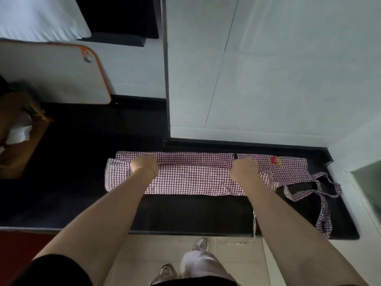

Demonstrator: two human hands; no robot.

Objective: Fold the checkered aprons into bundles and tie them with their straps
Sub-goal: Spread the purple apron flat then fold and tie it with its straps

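Red-and-white checkered cloth apron (191, 180) lies lengthwise on black counter (191, 213) (straps trailing right). Left hand (144, 163) and right hand (244, 167), well apart, each grip its folded edge.

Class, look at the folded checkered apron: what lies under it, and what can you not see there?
The checkered apron lies on a dark counter, its straps trailing to the right. Both hands grip its folded edge. The fabric layers and counter beneath the fold are hidden.
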